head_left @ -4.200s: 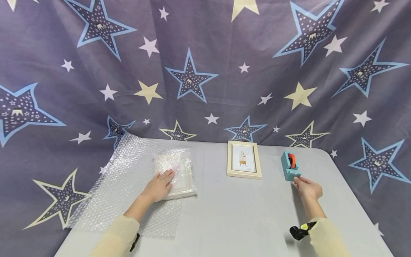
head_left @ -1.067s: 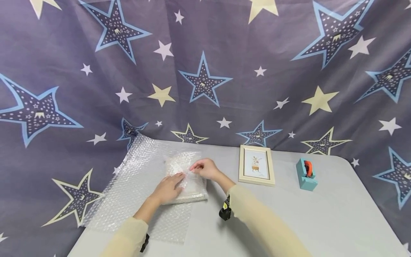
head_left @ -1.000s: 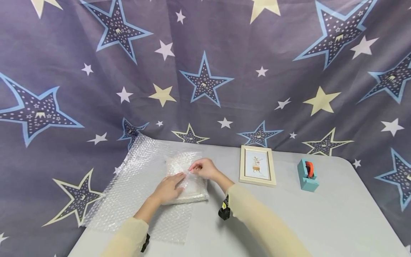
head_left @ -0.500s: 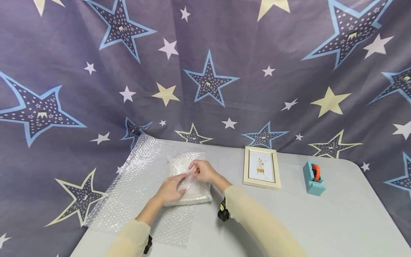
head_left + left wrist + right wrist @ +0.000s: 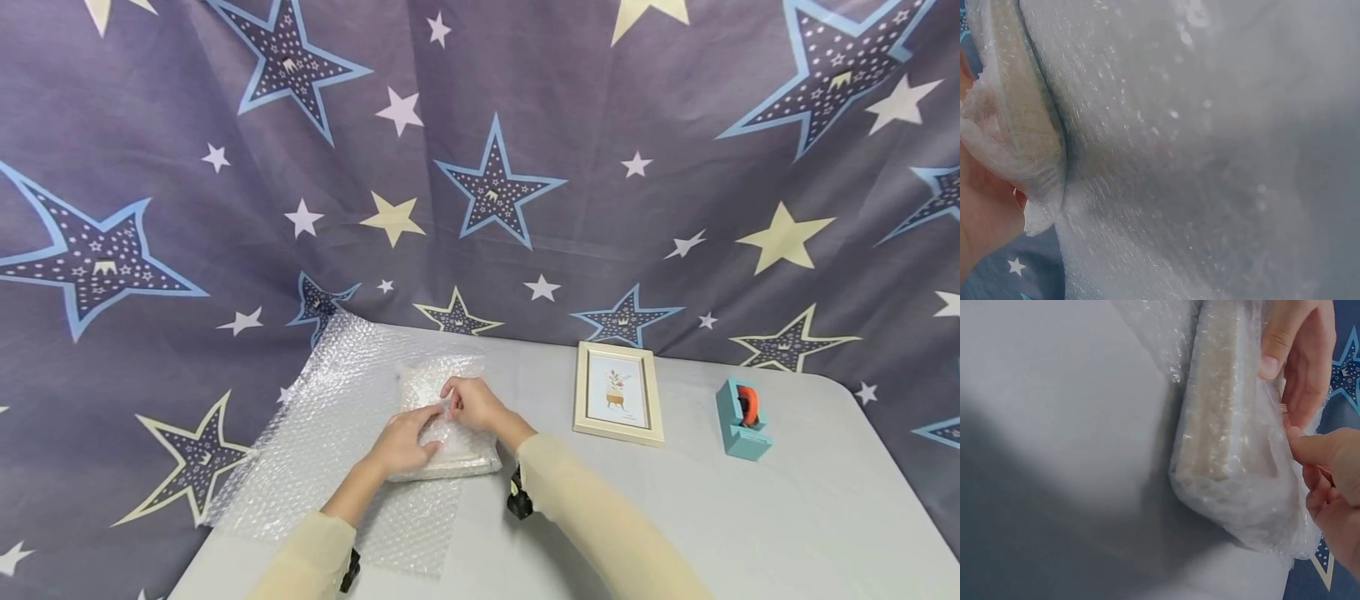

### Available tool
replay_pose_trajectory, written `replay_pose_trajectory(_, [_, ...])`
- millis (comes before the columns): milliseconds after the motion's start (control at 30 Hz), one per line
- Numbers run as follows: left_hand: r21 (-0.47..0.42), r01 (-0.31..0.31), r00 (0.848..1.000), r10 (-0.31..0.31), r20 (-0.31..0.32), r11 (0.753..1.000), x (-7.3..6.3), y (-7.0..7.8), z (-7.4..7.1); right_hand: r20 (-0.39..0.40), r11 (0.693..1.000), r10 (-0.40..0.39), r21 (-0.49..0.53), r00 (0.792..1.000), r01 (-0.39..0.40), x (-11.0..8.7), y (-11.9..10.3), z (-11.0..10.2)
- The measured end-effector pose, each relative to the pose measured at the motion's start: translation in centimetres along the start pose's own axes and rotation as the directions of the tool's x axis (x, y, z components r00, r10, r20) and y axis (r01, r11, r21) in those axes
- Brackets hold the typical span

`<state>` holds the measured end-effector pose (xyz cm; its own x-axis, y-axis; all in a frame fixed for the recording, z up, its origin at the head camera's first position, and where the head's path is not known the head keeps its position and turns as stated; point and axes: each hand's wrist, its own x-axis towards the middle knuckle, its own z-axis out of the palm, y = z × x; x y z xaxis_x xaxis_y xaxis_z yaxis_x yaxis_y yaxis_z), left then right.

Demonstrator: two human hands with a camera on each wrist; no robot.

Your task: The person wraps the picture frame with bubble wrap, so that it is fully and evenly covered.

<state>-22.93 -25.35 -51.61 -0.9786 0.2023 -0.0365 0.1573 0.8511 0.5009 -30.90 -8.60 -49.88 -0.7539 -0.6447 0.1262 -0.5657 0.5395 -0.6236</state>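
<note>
A flat rectangular package in bubble wrap [image 5: 461,450] lies on the loose sheet, something pale and framelike showing through its layers. On its top rests my left hand [image 5: 399,443], thumb and fingers spread and pressing the wrap down. My right hand [image 5: 480,406] is bent over the same spot, its thumb and fingertips pinching a small piece of clear tape [image 5: 1283,407] against the wrap. The fingertips of both hands nearly meet. In the left wrist view, crumpled wrap covers part of the left hand [image 5: 985,206].
A bubble wrap sheet [image 5: 300,467] spreads left under the package. Right of the package lies a cream picture frame [image 5: 582,392] with a plant print. Farther right stands a teal tape dispenser [image 5: 742,442] with an orange roll. A star-patterned curtain [image 5: 540,233] hangs behind the table [image 5: 750,533].
My right hand has left the tape dispenser and come over to the package with the tape. Lately both hands shift only slightly there, and the head view has turned a little left.
</note>
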Motion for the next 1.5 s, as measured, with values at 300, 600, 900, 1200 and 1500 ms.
replay_pose_trajectory(300, [0.025,0.003,1.000,-0.003,-0.004,1.000,-0.5,0.2,0.5,-0.065,0.978,0.103,-0.175,0.993,-0.113,-0.8,-0.8,0.4])
replay_pose_trajectory(600, [0.042,0.001,1.000,0.000,-0.026,0.999,-1.1,0.3,0.5,-0.209,0.942,0.180,-0.245,0.961,-0.229,-2.4,-0.7,0.0])
replay_pose_trajectory(900, [0.086,-0.024,0.999,0.028,-0.044,0.996,-1.0,-0.2,-0.1,-0.013,0.874,-0.267,-0.426,0.964,0.236,-4.8,-0.9,1.1])
replay_pose_trajectory(1200, [0.117,-0.036,0.999,0.039,-0.026,0.992,-0.4,0.2,-0.7,0.016,0.863,-0.109,-0.494,0.994,0.103,-5.5,-0.5,1.7])
replay_pose_trajectory(1500, [0.104,-0.157,0.988,0.155,0.022,0.982,-0.1,0.1,-1.1,0.013,0.854,-0.081,-0.515,0.997,0.076,-6.0,-0.1,2.2])
